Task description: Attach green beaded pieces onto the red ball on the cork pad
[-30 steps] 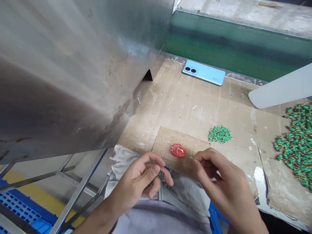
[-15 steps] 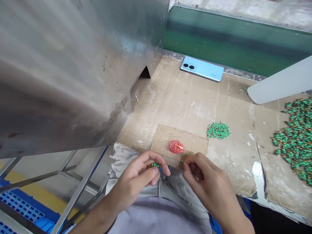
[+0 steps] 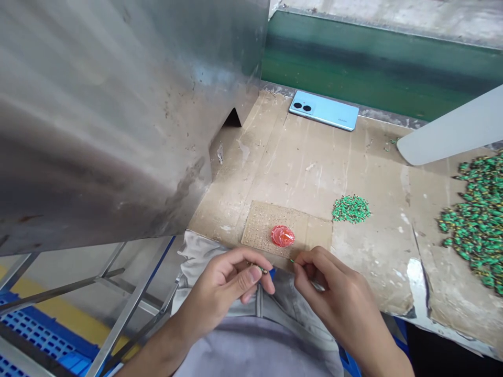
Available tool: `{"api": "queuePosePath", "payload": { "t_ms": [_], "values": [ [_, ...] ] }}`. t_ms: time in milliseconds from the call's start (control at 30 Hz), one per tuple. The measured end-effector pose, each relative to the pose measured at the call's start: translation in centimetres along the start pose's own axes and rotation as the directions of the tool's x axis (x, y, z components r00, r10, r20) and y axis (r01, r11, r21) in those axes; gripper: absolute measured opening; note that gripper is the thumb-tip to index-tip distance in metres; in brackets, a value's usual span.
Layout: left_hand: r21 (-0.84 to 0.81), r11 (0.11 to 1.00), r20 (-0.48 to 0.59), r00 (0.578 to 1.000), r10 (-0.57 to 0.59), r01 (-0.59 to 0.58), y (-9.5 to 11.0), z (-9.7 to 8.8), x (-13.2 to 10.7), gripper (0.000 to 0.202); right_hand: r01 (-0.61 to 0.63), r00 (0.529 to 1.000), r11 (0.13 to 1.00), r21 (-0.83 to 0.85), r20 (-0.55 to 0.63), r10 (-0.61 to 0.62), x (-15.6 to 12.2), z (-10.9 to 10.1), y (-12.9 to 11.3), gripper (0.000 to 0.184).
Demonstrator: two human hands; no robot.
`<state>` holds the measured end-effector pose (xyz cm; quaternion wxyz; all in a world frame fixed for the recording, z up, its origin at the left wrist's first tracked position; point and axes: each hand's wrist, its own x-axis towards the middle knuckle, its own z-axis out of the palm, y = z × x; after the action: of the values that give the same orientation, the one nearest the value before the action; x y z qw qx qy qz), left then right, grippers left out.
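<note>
My left hand (image 3: 231, 280) is curled round some small green-and-gold pieces (image 3: 264, 270), which show between thumb and fingers; the rest are hidden. My right hand (image 3: 326, 277) is closed in a pinch, and a tiny green tip (image 3: 292, 261) sticks out at its fingertips. What that tip belongs to is too small to tell. Just beyond both hands lies a red glossy blob (image 3: 282, 236) on a small cardboard piece (image 3: 314, 230) sprinkled with specks. A little pile of tiny green pieces (image 3: 351, 209) sits past the cardboard's right corner.
A large heap of green-and-gold pieces (image 3: 477, 225) covers the right side of the cardboard-topped table (image 3: 275, 162). A light blue phone (image 3: 324, 110) lies at the back, near a white post (image 3: 451, 128). A big metal panel (image 3: 118, 120) stands on the left.
The green-and-gold pieces in my left hand have shifted a little and less green shows. My right hand stays nearly in place, still pinched. The view has moved slightly.
</note>
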<state>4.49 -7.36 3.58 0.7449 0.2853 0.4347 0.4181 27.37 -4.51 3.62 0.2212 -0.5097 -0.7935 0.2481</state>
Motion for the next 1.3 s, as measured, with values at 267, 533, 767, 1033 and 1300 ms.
{"api": "queuePosePath", "payload": {
  "t_ms": [267, 533, 767, 1033, 1300],
  "values": [
    [0.035, 0.999, -0.061, 0.998, -0.026, 0.028, 0.0, 0.6, -0.1, 0.024, -0.034, 0.997, 0.958, 0.285, -0.062, 0.053, -0.4, -1.1, -1.0, 0.016],
    [0.258, 0.961, -0.156, 0.977, 0.143, -0.100, -0.4, 1.3, 0.1, 0.023, 0.046, 0.997, 0.811, 0.583, -0.078, 0.000, -1.1, 0.5, -2.1, 0.014],
    [0.301, 0.941, -0.149, 0.967, 0.206, -0.154, -0.3, 1.6, -0.2, 0.024, 0.020, 0.995, 0.731, 0.682, -0.083, 0.050, -1.0, 1.3, -3.1, 0.014],
    [0.254, 0.962, -0.042, 0.992, 0.115, -0.101, -0.2, 1.0, -0.6, 0.015, -0.033, 0.976, 0.740, 0.671, -0.139, 0.170, -1.1, 1.0, -3.0, 0.012],
    [-0.070, 0.997, 0.033, 0.999, 0.033, -0.030, -0.1, 1.1, -0.2, 0.015, 0.034, 0.987, 0.807, 0.590, -0.148, 0.067, -1.4, 0.7, -2.9, 0.016]
  ]
}}
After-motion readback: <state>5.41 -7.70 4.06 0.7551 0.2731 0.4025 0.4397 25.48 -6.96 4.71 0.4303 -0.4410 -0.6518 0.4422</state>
